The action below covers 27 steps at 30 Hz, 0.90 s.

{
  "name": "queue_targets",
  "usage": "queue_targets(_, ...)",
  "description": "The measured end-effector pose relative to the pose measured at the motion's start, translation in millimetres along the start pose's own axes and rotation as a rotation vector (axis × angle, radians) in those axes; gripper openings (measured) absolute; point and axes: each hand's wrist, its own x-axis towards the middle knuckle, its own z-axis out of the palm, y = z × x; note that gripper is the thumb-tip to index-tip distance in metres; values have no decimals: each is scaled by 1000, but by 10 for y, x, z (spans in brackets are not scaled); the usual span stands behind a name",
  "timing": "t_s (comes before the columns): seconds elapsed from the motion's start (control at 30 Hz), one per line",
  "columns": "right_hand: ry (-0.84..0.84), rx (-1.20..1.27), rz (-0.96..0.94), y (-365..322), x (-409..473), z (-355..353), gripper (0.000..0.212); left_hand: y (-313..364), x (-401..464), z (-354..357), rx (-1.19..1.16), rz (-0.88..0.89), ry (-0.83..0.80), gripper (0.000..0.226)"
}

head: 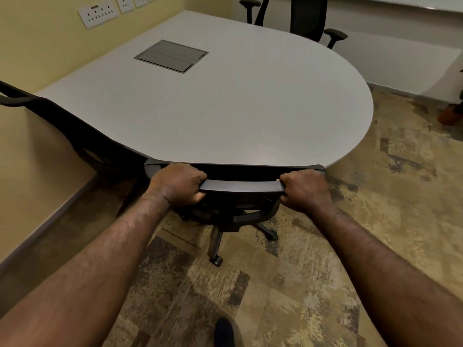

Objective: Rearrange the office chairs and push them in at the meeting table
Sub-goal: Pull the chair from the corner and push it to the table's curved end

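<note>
While pushed in at the lower edge of the grey rounded worktop (pixel 225 101), centre frame, the black mesh office chair (pixel 240 186) shows its top rail and castor base. Three chairs counted: this one, one upper right (pixel 308 18), one at left (pixel 75 126). Left hand (pixel 179 184) and right hand (pixel 304 187) both grip its top rail, one at each end.

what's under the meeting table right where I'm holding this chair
The chair held by the left hand and right hand is pushed in; its seat is hidden under the table. Only its backrest top, base and casters show.
</note>
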Motion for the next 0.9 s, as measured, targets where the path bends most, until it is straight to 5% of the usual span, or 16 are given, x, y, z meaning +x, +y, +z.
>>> queue_targets(0.47, 51, 33, 33, 530, -733, 32, 25, 913, -4, 6, 11, 8, 36, 24)
queue_targets(0.9, 101, 41, 35, 975, -570, 83, 23, 1083, 455, -43, -22, -32, 39, 20)
